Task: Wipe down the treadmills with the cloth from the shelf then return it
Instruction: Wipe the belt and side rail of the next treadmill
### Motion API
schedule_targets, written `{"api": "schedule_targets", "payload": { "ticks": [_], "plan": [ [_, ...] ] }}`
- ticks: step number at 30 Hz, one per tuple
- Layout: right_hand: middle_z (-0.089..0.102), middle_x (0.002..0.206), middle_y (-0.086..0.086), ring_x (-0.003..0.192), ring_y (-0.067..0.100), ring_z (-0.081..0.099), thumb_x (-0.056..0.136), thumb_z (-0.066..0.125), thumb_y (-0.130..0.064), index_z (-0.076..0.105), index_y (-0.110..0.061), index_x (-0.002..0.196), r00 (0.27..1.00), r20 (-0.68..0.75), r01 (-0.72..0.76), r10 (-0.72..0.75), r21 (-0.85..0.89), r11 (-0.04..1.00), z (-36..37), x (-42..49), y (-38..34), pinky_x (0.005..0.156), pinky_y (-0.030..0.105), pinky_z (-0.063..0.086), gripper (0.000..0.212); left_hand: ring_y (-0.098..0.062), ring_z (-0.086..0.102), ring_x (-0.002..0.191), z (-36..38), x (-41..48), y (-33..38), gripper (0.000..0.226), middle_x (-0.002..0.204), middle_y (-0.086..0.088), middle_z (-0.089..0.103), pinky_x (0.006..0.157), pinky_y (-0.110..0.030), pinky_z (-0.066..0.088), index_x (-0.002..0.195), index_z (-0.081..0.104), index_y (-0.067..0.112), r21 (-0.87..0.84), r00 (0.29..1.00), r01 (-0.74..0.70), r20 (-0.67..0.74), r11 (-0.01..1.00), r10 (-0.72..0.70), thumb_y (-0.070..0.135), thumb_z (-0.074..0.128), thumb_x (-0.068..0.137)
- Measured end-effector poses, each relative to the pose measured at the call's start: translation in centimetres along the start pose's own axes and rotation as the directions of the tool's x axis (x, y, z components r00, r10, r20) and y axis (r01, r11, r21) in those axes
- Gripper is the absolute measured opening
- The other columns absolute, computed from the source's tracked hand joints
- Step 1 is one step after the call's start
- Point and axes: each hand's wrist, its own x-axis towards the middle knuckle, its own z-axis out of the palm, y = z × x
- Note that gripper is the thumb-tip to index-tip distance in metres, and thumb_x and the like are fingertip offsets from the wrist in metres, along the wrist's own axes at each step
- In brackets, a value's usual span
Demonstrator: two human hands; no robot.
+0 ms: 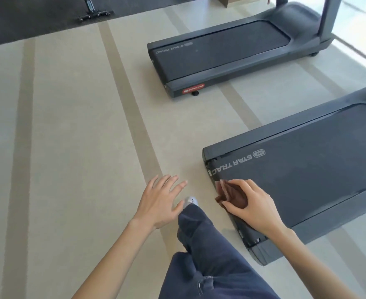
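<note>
Two dark grey treadmills stand on the pale striped floor [70, 147], both marked STAR TRAC on their belts. The near treadmill [307, 180] fills the right side, its rear end pointing left toward the person. The far treadmill [221, 50] lies well apart from it, up and to the right, with an upright post rising at its far right end and a red label on its near side rail.

The brown cloth [233, 194] is bunched in the right hand [253, 206], at the rear left corner of the near treadmill's belt, just below the printed lettering. The right hand's fingers [240, 183] curl over the top of the cloth and the thumb closes in from below, so the cloth is pinched between them. Whether the cloth is touching the belt cannot be told.

The left hand [158, 201] hovers over the floor to the left of the treadmill, palm down, its fingers straight and spread, holding nothing.

Between the two forearms a leg in dark blue trousers [201, 244] reaches forward, ending in a light grey shoe [191, 201] on the floor just beside the left thumb.

At the far left, a dark mat [37, 16] covers the floor, with the wheeled foot of a machine [96, 15] standing on it.
</note>
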Motion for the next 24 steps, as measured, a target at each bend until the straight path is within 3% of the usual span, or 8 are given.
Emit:
{"api": "schedule_targets", "payload": {
  "ticks": [5,9,14,18,24],
  "plan": [
    [0.052,0.105,-0.019,0.091,0.007,0.052,0.072,0.055,-0.068,0.044,-0.043,0.124,0.996,-0.008,-0.091,0.091,0.007,0.996,0.2,4.7,0.7,0.072,0.019,0.039,0.059,-0.019,0.03,0.138,-0.3,6.6,-3.2,0.055,0.147,0.0,0.039,0.115,-0.04,0.015,0.143,0.037,0.03,0.021,0.99,-0.117,0.077,0.993,0.115,0.049,0.035,0.091],
    [0.052,0.106,-0.017,0.09,0.007,0.051,0.073,0.059,-0.065,0.044,-0.042,0.124,0.982,-0.054,-0.18,0.182,0.04,0.983,-0.5,9.7,1.2,0.073,0.02,0.039,0.057,-0.023,0.04,0.133,-1.8,13.6,-5.8,0.053,0.14,-0.004,0.049,0.112,-0.044,0.024,0.138,0.046,0.027,0.065,0.968,-0.239,0.094,0.969,0.233,0.045,0.045,0.089],
    [0.053,0.099,-0.017,0.088,0.009,0.054,0.072,0.06,-0.063,0.046,-0.043,0.119,0.948,-0.149,-0.27,0.281,0.089,0.959,-2.9,15.8,1.7,0.072,0.023,0.043,0.053,-0.022,0.036,0.136,-3.7,23.0,-7.8,0.053,0.144,-0.002,0.045,0.114,-0.043,0.021,0.14,0.043,0.029,0.075,0.931,-0.358,0.107,0.931,0.35,0.047,0.039,0.09],
    [0.055,0.1,-0.015,0.088,0.012,0.055,0.073,0.063,-0.06,0.048,-0.041,0.119,0.915,-0.239,-0.305,0.325,0.117,0.945,-4.8,19.9,2.2,0.072,0.023,0.044,0.052,-0.024,0.049,0.126,-5.0,29.7,-7.9,0.05,0.132,-0.004,0.057,0.107,-0.046,0.034,0.13,0.055,0.026,0.088,0.891,-0.454,0.06,0.886,0.451,0.044,0.049,0.084],
    [0.056,0.102,-0.013,0.087,0.011,0.055,0.074,0.068,-0.055,0.05,-0.037,0.121,0.845,-0.33,-0.389,0.422,0.163,0.907,-5.6,23.0,1.7,0.071,0.022,0.045,0.054,-0.023,0.044,0.13,-5.3,36.9,-8.3,0.051,0.136,-0.003,0.054,0.11,-0.044,0.031,0.134,0.052,0.026,0.064,0.806,-0.592,0.065,0.803,0.589,0.045,0.043,0.087]
  ]
}}
